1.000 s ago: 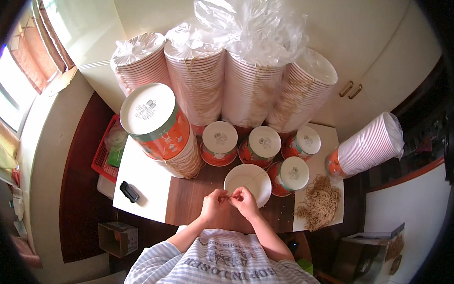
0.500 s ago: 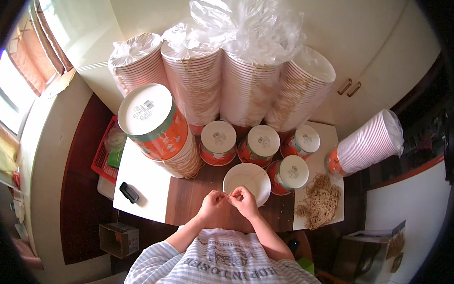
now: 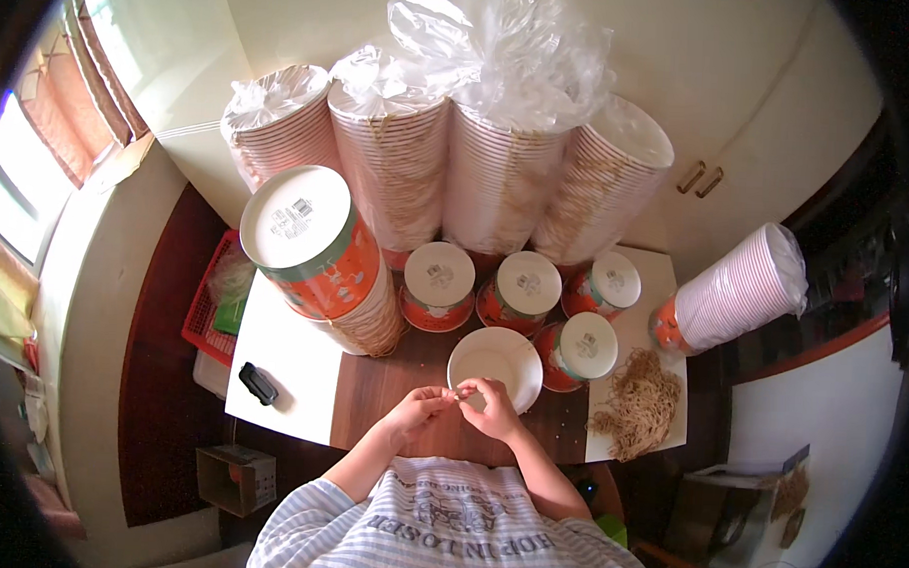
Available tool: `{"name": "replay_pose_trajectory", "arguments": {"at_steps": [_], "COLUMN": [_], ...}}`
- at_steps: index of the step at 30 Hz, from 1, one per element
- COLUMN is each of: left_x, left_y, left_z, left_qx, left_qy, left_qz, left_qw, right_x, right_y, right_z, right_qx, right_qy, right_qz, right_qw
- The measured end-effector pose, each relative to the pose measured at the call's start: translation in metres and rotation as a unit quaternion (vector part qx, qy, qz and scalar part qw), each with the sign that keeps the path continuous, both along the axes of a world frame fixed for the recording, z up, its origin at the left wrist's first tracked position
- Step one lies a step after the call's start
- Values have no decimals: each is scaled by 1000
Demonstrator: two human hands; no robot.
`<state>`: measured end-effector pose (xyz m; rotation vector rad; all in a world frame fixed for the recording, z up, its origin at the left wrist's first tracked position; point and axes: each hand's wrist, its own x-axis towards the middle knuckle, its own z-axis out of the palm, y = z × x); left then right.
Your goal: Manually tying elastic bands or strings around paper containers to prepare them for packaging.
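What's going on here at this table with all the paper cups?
A person seated at a wooden table holds both hands together just in front of an open white paper bowl. The left hand and right hand pinch something small and pale between the fingertips; what it is cannot be made out. A pile of tan rubber bands lies to the right. Lidded orange cups stand behind the bowl, and tall bagged stacks of paper bowls line the back.
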<state>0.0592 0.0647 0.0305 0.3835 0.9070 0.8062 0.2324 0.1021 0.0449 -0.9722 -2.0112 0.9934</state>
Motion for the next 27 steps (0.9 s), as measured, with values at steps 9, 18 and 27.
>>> {"name": "replay_pose_trajectory", "arguments": {"at_steps": [9,18,27], "left_x": [3,1,7], "left_y": [1,0,-7], "left_z": [3,-9,-14], "left_qx": [14,41,283], "left_qy": [24,80,340], "left_qz": [-11,-22,48], "left_qw": [1000,996,895], "right_x": [1,2,1], "right_y": [0,3,-1], "right_z": [0,-1,-3], "right_qx": [-129,-121,-138], "right_qy": [73,21,30], "right_qz": [9,13,-14], "right_qw": [989,992,990]}}
